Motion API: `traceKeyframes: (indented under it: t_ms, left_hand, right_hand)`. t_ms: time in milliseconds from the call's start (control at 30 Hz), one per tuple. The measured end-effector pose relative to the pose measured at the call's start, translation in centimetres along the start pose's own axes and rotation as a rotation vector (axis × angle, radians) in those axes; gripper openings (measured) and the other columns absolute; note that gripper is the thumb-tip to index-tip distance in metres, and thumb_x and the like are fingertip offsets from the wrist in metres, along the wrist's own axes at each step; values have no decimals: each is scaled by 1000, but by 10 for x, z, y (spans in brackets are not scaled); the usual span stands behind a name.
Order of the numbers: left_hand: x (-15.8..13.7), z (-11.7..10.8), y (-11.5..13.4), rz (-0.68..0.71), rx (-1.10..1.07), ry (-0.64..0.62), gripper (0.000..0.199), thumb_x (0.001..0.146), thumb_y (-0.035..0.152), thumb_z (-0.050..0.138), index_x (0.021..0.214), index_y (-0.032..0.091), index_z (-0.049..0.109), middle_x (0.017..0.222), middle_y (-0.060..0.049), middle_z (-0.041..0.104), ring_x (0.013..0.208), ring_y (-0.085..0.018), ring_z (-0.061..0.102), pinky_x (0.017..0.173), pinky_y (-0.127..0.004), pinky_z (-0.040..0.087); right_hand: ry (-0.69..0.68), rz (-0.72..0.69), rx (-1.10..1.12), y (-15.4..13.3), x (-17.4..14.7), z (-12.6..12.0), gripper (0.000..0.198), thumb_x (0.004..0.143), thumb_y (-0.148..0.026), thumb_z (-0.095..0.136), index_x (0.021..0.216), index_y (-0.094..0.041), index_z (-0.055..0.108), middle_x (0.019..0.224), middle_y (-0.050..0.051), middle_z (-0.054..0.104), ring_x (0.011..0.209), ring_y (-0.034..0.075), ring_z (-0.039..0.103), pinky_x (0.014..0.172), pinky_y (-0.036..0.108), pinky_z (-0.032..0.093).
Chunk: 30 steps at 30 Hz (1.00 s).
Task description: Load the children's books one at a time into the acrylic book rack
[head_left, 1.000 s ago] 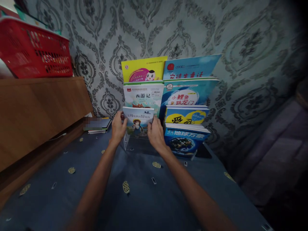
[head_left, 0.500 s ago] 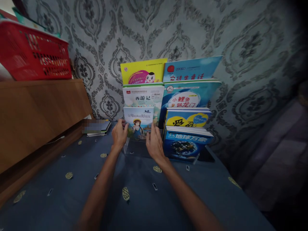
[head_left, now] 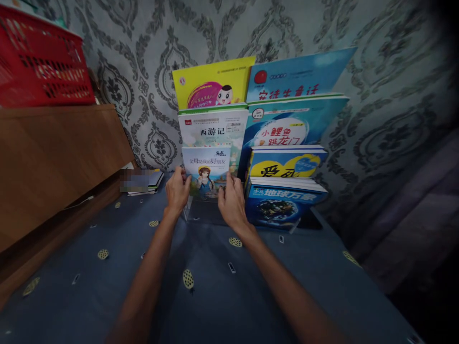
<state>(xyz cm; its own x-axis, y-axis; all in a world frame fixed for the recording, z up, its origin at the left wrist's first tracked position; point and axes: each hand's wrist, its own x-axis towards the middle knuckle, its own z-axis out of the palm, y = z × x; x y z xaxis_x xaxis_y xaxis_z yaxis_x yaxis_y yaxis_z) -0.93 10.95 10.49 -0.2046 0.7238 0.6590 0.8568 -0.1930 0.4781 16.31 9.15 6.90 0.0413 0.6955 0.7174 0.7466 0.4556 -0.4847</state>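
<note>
My left hand [head_left: 177,192] and my right hand [head_left: 233,201] grip the left and right edges of a small storybook [head_left: 206,162], its cover showing a girl in a yellow hat. The book is upright, in front of a white-covered book [head_left: 204,123] and a taller yellow book [head_left: 218,71] in the left column of a book stand [head_left: 202,212]. Fingers of both hands are curled at the cover's sides; those behind it are hidden. Close to my right hand, the stand's right column holds several books, the front one a blue book with a globe [head_left: 276,210].
A red basket [head_left: 46,62] sits on a wooden cabinet or headboard [head_left: 60,162] at left. A short pile of books [head_left: 143,181] lies beside it on the blue patterned sheet [head_left: 201,306]. Patterned wallpaper [head_left: 143,95] rises behind the stand; purplish fabric [head_left: 405,215] hangs at right.
The view has moved slightly closer, so the books look larger and sit higher in the picture. Both hands stay at the storybook's sides, and it remains in much the same place on the stand.
</note>
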Motion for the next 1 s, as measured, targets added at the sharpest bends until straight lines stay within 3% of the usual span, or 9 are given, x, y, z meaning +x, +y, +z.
traceKeyframes:
  t_ms: [333,467,600,800,1000]
  left_hand:
    - [-1,-5,3,-2,0,-16,17,90,26,61,105,22,53,82,-2,66,82,-23,68,74,-30,47]
    - [-2,-11,6,39,37,-37,20,93,33,60,108,22,52,84,-3,67,85,-23,69,75,-30,47]
    - [-2,-16,9,67,45,22,27,94,41,60,109,21,51,94,-6,66,92,-25,68,77,-32,49]
    - [-1,-19,12,100,-89,126,39,91,41,65,118,19,46,114,-12,65,109,-28,65,90,-37,51]
    - [-1,-28,18,122,-250,136,52,91,32,59,135,19,36,121,-13,64,108,-25,66,90,-36,53]
  right_hand:
    - [1,-13,34,4,1,1,58,94,-23,40,150,-7,41,126,21,55,125,34,52,106,53,47]
    - [22,-30,59,3,2,-1,57,95,-26,41,149,-10,42,128,20,55,125,33,53,107,52,47]
    - [60,-23,78,0,2,-3,56,94,-25,41,149,-11,43,132,20,54,127,32,52,109,51,46]
    - [98,-34,119,-4,4,-8,54,95,-24,39,146,-8,46,131,21,54,128,32,52,110,51,46]
    - [141,-52,181,-15,6,-21,57,95,-22,41,152,-16,42,131,17,55,129,29,53,110,51,47]
